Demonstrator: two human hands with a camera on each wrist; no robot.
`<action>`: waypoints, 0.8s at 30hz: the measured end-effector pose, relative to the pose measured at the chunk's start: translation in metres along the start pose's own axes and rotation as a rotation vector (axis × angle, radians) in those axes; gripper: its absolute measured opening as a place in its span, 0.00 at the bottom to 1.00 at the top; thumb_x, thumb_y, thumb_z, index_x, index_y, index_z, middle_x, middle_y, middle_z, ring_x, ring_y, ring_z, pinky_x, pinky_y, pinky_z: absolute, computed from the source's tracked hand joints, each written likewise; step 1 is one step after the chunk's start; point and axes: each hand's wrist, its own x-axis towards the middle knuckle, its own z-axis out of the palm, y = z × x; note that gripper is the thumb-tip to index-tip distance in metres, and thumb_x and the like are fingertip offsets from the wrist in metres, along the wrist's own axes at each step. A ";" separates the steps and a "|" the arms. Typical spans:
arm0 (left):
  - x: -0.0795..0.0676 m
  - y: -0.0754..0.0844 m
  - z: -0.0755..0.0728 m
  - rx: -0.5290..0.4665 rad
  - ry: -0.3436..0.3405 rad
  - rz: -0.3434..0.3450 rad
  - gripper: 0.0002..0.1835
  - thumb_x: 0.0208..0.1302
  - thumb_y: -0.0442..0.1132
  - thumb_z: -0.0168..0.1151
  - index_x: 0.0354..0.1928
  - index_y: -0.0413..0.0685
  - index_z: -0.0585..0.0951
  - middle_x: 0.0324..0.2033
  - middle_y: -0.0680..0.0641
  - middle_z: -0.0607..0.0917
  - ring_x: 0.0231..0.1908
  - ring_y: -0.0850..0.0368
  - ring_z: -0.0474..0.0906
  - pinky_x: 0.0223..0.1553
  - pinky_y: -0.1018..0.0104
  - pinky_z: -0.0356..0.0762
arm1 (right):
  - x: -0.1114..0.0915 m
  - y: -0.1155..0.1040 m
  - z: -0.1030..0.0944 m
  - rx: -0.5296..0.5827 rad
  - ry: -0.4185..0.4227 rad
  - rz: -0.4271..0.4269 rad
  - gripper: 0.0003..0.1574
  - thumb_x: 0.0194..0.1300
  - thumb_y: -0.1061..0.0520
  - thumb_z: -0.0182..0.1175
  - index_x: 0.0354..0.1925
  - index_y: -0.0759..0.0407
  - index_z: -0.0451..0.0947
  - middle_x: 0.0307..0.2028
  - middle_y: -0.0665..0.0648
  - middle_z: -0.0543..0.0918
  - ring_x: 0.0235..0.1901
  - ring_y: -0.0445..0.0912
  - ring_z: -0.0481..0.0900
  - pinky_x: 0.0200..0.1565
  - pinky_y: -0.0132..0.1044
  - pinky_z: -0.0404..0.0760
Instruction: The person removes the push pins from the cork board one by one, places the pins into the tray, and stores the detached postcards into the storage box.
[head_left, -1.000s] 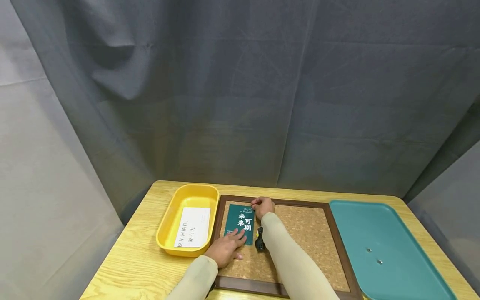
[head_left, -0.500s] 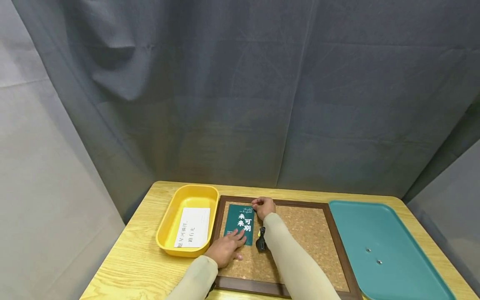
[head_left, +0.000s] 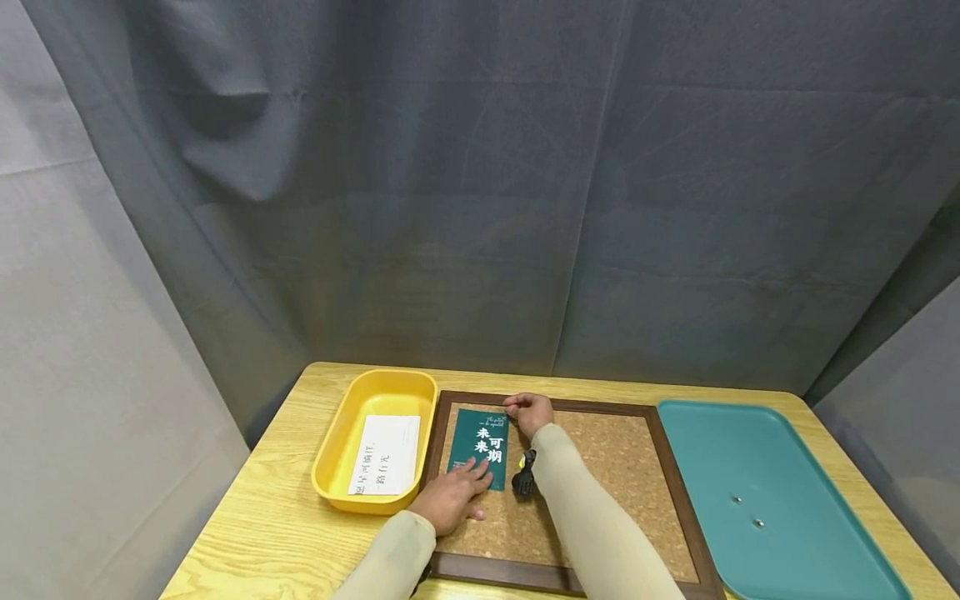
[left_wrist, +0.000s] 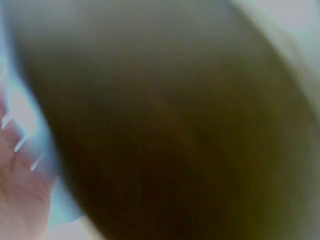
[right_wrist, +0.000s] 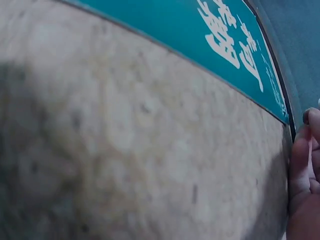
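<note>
A dark green card (head_left: 480, 437) with white writing lies on the left part of a brown-framed corkboard (head_left: 592, 492). My left hand (head_left: 450, 500) rests on the card's lower part with its fingers spread. At the card's upper right corner, my right hand (head_left: 529, 413) pinches a small thumbtack (right_wrist: 306, 116), mostly covered by the fingers; only a dark round bit shows in the right wrist view. A blurred dark shape fills most of the left wrist view, with part of my left hand (left_wrist: 22, 185) at its left edge.
Left of the board stands a yellow tray (head_left: 326, 467) holding a white card (head_left: 386, 454) with handwriting. To the right lies a teal tray (head_left: 780, 450) with two small shiny tacks (head_left: 759, 523). A grey curtain (head_left: 480, 208) hangs behind the wooden table (head_left: 247, 533).
My right wrist has shifted slightly to the right, while its fingertips stay at the card's corner. The left hand and the card have not visibly moved.
</note>
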 end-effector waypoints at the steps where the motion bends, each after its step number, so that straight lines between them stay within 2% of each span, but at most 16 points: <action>1: 0.000 0.000 0.000 0.000 0.000 0.000 0.36 0.58 0.54 0.61 0.68 0.49 0.70 0.70 0.48 0.65 0.70 0.49 0.58 0.67 0.56 0.61 | 0.000 0.000 -0.001 0.007 -0.001 0.003 0.05 0.63 0.67 0.62 0.38 0.66 0.84 0.38 0.60 0.85 0.36 0.48 0.78 0.38 0.37 0.77; 7: 0.000 0.000 0.000 0.005 0.000 0.002 0.36 0.58 0.53 0.61 0.67 0.49 0.71 0.70 0.48 0.65 0.70 0.49 0.58 0.67 0.56 0.61 | 0.001 0.001 -0.002 0.044 0.004 0.021 0.05 0.63 0.68 0.61 0.37 0.67 0.84 0.34 0.59 0.84 0.30 0.45 0.77 0.32 0.33 0.77; 15: 0.000 0.001 -0.002 -0.003 -0.007 0.003 0.35 0.58 0.53 0.60 0.68 0.49 0.70 0.70 0.48 0.64 0.70 0.49 0.58 0.68 0.56 0.61 | 0.002 0.004 -0.002 0.082 0.014 0.034 0.05 0.63 0.66 0.62 0.37 0.65 0.84 0.36 0.58 0.85 0.31 0.45 0.78 0.33 0.33 0.77; 24: 0.000 0.001 -0.003 -0.014 -0.016 -0.011 0.36 0.58 0.53 0.60 0.68 0.49 0.70 0.70 0.48 0.64 0.70 0.49 0.57 0.68 0.57 0.60 | -0.005 -0.001 -0.006 0.123 0.019 0.014 0.08 0.64 0.66 0.61 0.41 0.69 0.83 0.36 0.59 0.84 0.33 0.48 0.79 0.35 0.39 0.79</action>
